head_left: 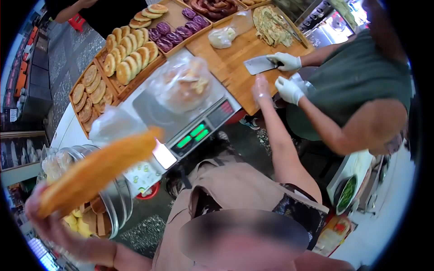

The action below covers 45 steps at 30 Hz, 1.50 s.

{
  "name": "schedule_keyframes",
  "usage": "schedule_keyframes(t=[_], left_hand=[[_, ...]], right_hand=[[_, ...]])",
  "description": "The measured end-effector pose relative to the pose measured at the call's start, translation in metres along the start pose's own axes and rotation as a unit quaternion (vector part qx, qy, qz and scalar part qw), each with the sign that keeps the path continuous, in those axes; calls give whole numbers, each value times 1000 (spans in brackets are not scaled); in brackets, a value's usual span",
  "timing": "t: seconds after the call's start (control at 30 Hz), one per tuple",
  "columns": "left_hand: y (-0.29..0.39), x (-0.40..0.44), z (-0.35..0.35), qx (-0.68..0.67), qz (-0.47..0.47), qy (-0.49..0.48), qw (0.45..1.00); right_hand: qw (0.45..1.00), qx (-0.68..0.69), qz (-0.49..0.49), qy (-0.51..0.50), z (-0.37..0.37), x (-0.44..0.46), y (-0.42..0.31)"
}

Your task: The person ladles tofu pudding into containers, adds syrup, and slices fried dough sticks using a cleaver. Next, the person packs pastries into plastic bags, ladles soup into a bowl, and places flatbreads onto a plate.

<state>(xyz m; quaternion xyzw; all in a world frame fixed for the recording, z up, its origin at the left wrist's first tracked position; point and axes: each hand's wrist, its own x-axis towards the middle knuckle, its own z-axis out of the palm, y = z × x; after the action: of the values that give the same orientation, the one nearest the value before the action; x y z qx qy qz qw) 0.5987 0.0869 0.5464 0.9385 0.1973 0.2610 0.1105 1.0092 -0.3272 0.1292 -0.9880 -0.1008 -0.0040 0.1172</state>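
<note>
Bread [97,169], a long golden-brown stick, slants in the air above round silver metal containers [120,205]; the left grip [52,228] is clamped on its lower end; near its upper end, a grey electronic scale [210,119] with green digits bears a clear plastic bag [178,86]; the right grip [261,89], its fingers apart or together I cannot tell, is near a steel cleaver [260,65] in a co-worker's white-gloved hand [288,61], over a brown wooden board [221,58].

- Pretty sure we're in a bakery or food stall
- we've got a long loaf [101,169], trays [171,20] of buns [129,49]
- lit-up scale [199,134]
- cleaver [260,66] on a board [233,83]
</note>
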Motion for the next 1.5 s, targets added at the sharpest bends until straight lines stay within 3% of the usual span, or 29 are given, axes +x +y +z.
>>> schedule_keyframes(t=[0.07, 0.13, 0.2, 0.27, 0.3, 0.33, 0.4, 0.43, 0.47, 0.5, 0.57, 0.67, 0.77, 0.83, 0.93, 0.97, 1.03, 1.07, 1.1, 1.13, 1.17, 1.2, 1.27, 1.37, 1.47, 1.5], left_hand=[[86, 9, 108, -393, -96, -19, 914], [160, 18, 180, -414, -246, -128, 867], [192, 11, 260, -489, -226, -200, 819], [226, 9, 334, -501, -207, -197, 817], [242, 9, 361, -525, -248, -195, 791], [255, 8, 386, -547, -290, -193, 761], [267, -5, 448, -553, -333, -119, 755], [273, -12, 474, -594, -386, -96, 699], [276, -19, 495, -587, -425, -83, 684], [272, -28, 516, -586, -450, -78, 670], [275, -41, 542, -576, -491, -78, 648], [285, -59, 573, -606, -514, -75, 602], [293, -65, 601, -643, -513, -77, 563], [281, -82, 649, -544, -497, -73, 672], [270, -68, 669, -467, -471, -18, 748], [271, -64, 669, -468, -472, -12, 747], [288, -33, 625, -263, -325, -40, 907], [289, -25, 608, -261, -329, -41, 906], [288, -19, 593, -160, -187, -143, 959], [286, -17, 585, -53, -35, -240, 969], [280, -22, 598, -33, -28, -218, 975], [271, -29, 615, -33, -26, -214, 976], [261, -26, 637, -60, -124, -237, 962], [273, -4, 654, -70, -147, -272, 948], [289, -1, 642, -69, -176, -237, 953], [289, -6, 631, -75, -134, -185, 971]], right_hand=[[990, -131, -40, 40, 20, 64, 60], [956, -257, -81, 115, 20, 99, 85], [905, -364, -128, 177, 20, 133, 106], [953, -271, -94, 96, -21, 144, 84], [966, -238, -82, 65, -37, 149, 78], [975, -159, -87, 130, -51, 147, 79], [975, -81, -94, 182, -81, 136, 79], [959, -3, -125, 255, -98, 124, 77], [929, 77, -153, 327, -108, 110, 76], [926, 111, -150, 328, -107, 91, 77], [926, 158, -149, 309, -108, 59, 78], [945, 243, -82, 205, -69, 35, 89], [967, 193, -30, 162, -37, 37, 110], [971, 167, -20, 169, -25, 60, 136], [975, 139, -7, 173, -25, 81, 140], [968, 190, -13, 164, -20, 79, 133], [956, 244, -36, 157, -27, 68, 115], [953, 243, -58, 170, -26, 57, 111], [951, 265, -41, 155, -25, 43, 104], [947, 287, -23, 141, -25, 26, 97], [953, 288, 1, 95, -28, 9, 92], [955, 291, 22, 54, -24, -9, 88], [940, 336, 46, 19, -15, -37, 84], [943, 334, 4, -8, -8, -65, 82], [941, 334, 12, -46, -17, -79, 71], [950, 305, 3, -69, -13, -83, 72]])
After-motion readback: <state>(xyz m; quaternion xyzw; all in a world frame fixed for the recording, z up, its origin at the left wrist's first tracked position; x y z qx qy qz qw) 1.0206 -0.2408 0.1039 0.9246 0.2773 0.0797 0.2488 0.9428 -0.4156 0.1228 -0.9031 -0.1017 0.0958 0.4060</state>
